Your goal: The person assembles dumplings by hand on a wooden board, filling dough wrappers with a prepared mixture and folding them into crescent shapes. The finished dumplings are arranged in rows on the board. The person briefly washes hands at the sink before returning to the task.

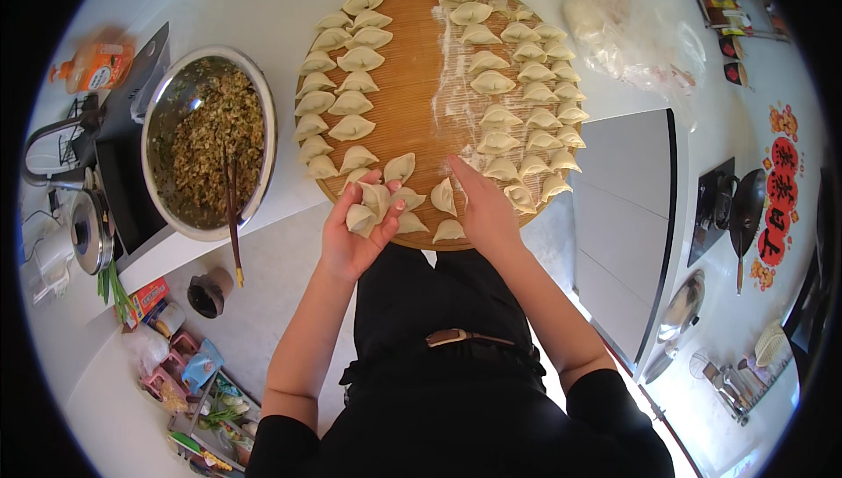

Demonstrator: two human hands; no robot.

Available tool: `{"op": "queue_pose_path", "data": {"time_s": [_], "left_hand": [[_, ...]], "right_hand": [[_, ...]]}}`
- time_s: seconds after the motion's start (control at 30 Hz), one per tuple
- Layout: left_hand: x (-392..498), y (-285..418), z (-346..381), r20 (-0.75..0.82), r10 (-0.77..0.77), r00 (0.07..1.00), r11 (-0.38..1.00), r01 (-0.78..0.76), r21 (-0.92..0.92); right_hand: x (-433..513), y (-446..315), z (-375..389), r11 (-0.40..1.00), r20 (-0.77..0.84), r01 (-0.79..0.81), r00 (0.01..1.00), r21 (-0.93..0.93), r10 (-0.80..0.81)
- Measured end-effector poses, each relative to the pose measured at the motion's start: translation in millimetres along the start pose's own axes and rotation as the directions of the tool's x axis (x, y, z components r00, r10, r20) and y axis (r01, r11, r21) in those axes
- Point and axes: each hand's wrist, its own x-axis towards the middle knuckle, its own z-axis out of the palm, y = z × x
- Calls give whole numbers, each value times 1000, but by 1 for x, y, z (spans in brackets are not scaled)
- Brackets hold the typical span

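Note:
My left hand (355, 234) is palm up near the front left of a round bamboo tray (414, 83), with several folded dumplings (368, 205) resting in its curled fingers. Flat on edge, my right hand (487, 215) reaches over the tray's front right, beside a single dumpling (443, 197); nothing shows in it, though its palm side is hidden. Rows of dumplings (350, 102) line the tray's left side, and more rows (498, 116) stand on its floured right side.
A steel bowl (268, 149) of chopped filling (217, 129) with chopsticks (232, 221) in it stands left of the tray. A clear plastic bag (625, 37) lies at the back right. Farther left are a sink (128, 188) and an orange pump bottle (102, 63).

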Motion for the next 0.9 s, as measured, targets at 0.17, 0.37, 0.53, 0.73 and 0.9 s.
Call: {"op": "queue_pose_path", "data": {"time_s": [0.17,0.37,0.53,0.73,0.9], "left_hand": [[9,19,-1,20,-102,995,994,102,27],[22,26,7,31,-194,981,976,190,103],[29,18,6,2,-227,974,970,225,96],[32,9,4,23,-311,950,949,309,62],[31,5,8,-42,-289,956,945,292,151]], "right_hand": [[4,-4,4,925,7,246,967,-291,-255],[-6,11,14,874,46,258,964,-412,-263],[-24,29,17,971,-201,-54,980,-232,6],[-32,34,17,886,-462,-214,887,-412,-1],[-37,25,17,901,-491,-263,869,-345,66]]}}
